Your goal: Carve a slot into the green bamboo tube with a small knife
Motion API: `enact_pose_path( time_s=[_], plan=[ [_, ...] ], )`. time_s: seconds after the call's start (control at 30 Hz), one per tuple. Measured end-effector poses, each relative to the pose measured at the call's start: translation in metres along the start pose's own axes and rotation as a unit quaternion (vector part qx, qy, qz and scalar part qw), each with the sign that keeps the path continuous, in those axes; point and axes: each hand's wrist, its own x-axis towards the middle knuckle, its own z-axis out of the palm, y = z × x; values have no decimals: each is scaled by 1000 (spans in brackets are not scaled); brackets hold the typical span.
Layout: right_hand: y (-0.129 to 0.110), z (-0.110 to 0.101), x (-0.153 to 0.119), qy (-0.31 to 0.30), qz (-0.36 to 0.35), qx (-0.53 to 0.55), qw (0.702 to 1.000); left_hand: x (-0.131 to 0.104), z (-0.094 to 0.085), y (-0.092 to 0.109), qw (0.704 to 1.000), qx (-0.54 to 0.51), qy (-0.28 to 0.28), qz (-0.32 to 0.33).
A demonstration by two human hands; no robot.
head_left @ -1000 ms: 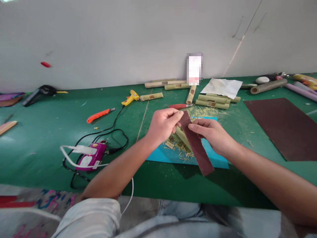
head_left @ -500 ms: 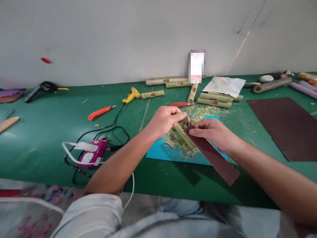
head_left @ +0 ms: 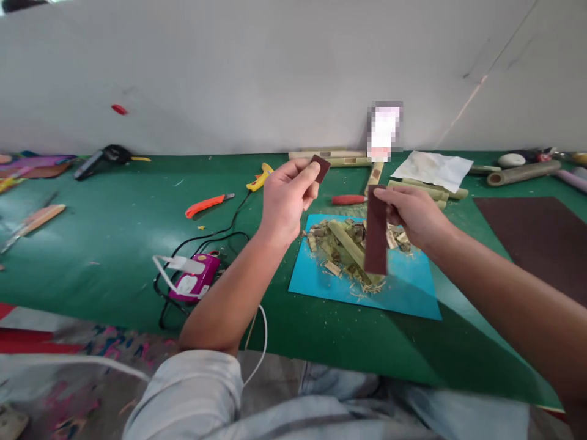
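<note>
My left hand [head_left: 288, 195] is raised over the table, thumb and fingers pinching a small square of dark brown sandpaper [head_left: 321, 168]. To its right, my right hand [head_left: 415, 211] grips the top end of a long sandpaper strip [head_left: 376, 238], which hangs down in front of the blue sheet [head_left: 302, 275]. The two pieces are apart from each other. On the sheet lie a green bamboo piece [head_left: 347, 244] and many shavings and chips, partly hidden behind the strip. A large brown sandpaper sheet [head_left: 527, 226] lies flat at the right.
Cut bamboo tubes [head_left: 330, 160] and a white paper [head_left: 433, 170] lie along the wall. Left of the blue sheet are an orange cutter [head_left: 208, 205], a yellow glue gun [head_left: 260, 177] and a purple power strip [head_left: 195, 278] with cables. A red-handled knife [head_left: 348, 200] lies behind the sheet.
Both hands have risen and moved apart, the left one carrying the small sandpaper piece up. The strip in the right hand has swung from slanting to nearly upright. The view has shifted left.
</note>
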Motion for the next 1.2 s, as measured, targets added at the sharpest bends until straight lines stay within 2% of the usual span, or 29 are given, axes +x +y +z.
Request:
enact_pose_path(
  time_s=[0.2,0.27,0.33,0.43,0.57,0.63,0.7,0.77,0.83,0.9,1.07,1.2],
  plan=[
    [-21,68,73,12,5,-21,1000,3,-8,11,999,-10,-4,43],
    [-17,86,84,-22,7,-37,999,2,-9,9,998,4,-6,54],
    [-7,90,80,-51,2,-68,996,1,-8,4,996,36,-1,78],
    [14,68,49,-58,-40,-128,989,-5,-7,-12,981,138,-1,140],
    [36,14,-17,-40,-88,-215,972,-17,-13,-40,951,252,-36,176],
    [47,-7,-46,-42,-158,-362,918,-24,-20,-55,938,296,-48,174],
    [58,-18,-68,-53,-223,-451,863,-30,-28,-67,916,351,-56,184],
    [69,-21,-81,-58,-256,-494,829,-35,-34,-78,883,414,-69,210],
    [77,-18,-87,-60,-273,-515,810,-37,-37,-87,845,468,-93,240],
    [80,-16,-88,-68,-293,-531,792,-37,-39,-94,821,495,-120,259],
    [81,-15,-84,-98,-342,-543,760,-37,-39,-106,798,525,-175,238],
    [83,-17,-87,-94,-350,-542,758,-39,-39,-110,800,552,-155,177]
  ],
)
